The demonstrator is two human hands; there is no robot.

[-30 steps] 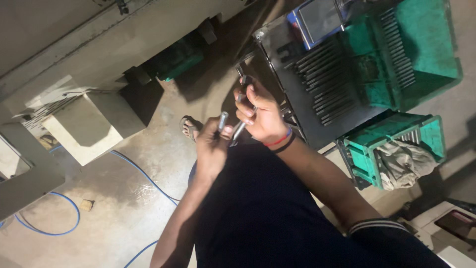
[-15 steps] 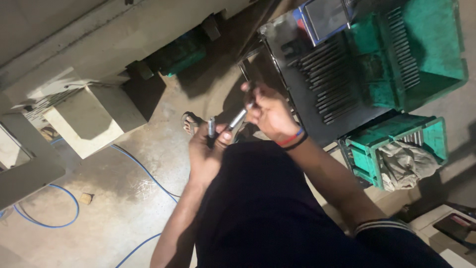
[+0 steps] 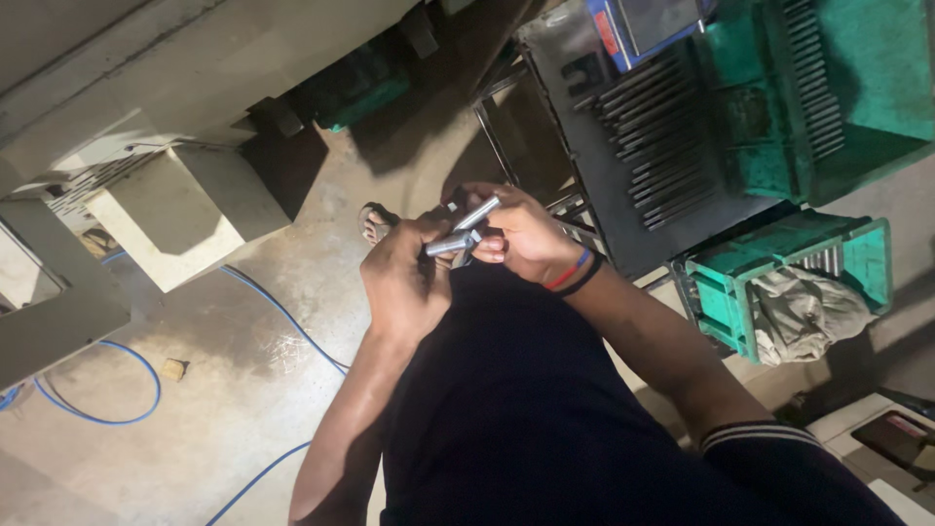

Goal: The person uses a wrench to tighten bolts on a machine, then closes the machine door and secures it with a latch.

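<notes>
Two metal rods point(image 3: 464, 230) sit clamped between your hands: your left hand point(image 3: 407, 281) grips one, your right hand point(image 3: 521, 234) the other, crossed just above your dark lap point(image 3: 526, 409).

Premises are a metalworking shop. Evidence: a stained concrete floor point(image 3: 224, 390) with a blue cable point(image 3: 97, 414) trailing loose across it; grey machine housings point(image 3: 185, 209); a dark tray of metal rods point(image 3: 648, 146) (laid in rows); green plastic crates point(image 3: 779, 282), one holding a rag point(image 3: 804, 312).
</notes>
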